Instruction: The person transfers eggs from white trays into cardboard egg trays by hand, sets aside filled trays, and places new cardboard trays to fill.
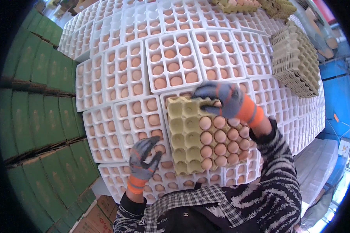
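Note:
In the head view, a moulded-pulp egg tray [190, 135] lies across white foam egg trays in front of me. Its two left columns hold no eggs; brown eggs [220, 148] fill much of its right side. My right hand [226, 100], in a grey glove with an orange cuff, is over the tray's far edge, blurred. An egg shows partly under its fingers; whether it grips anything is unclear. My left hand [143, 158], gloved alike, hovers at a foam tray [119, 116] left of the pulp tray. Its thumb and fingers are apart beside an egg [159, 149] there.
More foam trays of eggs [173, 62] spread out beyond my hands. A stack of pulp trays [296, 59] stands at the right, with another egg-filled pulp tray [236, 5] at the far side. Green cartons [40, 116] are stacked along the left; printed cardboard boxes [96, 217] sit lower left.

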The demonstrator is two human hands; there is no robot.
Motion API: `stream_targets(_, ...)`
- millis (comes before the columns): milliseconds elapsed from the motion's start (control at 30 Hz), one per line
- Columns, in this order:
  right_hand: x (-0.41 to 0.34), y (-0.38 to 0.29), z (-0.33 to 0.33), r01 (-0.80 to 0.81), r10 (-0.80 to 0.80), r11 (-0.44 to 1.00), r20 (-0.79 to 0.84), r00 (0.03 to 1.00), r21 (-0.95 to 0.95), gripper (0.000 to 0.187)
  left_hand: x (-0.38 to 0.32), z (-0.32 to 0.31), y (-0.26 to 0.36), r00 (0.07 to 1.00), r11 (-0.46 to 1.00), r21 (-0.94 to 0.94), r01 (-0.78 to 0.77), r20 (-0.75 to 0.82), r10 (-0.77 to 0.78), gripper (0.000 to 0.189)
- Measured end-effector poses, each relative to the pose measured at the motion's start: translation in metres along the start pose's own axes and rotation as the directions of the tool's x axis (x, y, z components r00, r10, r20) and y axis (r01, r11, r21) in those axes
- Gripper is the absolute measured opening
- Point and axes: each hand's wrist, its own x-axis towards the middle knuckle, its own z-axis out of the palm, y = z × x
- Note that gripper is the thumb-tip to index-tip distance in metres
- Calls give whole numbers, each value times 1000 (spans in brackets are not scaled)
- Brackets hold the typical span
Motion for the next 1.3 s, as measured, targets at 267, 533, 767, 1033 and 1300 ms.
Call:
stream_targets(267, -84, 14, 86, -52, 70, 796, 6, 998, -603, 30, -26, 86, 76, 758, 844, 225, -486, 589, 279, 46)
stream_targets(533, -142, 1, 41, -171, 208, 955, -141, 968, 241, 36, -52, 107, 79, 837, 801, 433, -414, 526, 149, 40)
stream_targets(767, -229, -24, 92, -110, 85, 976, -136, 987, -189, 38, -31, 106, 53, 998, 920, -389, 48, 58, -28, 41)
stream_targets(1033, -231, -24, 101, -188, 149, 964, -207, 967, -188, 45, -22, 117, 64, 973, 993, 119, -23, 232, -5, 53)
stream_targets(1300, -190, -30, 60, -138, 127, 961, -63, 990, -239, 37, 16, 113, 59, 972, 874, 430, -227, 151, 178, 52)
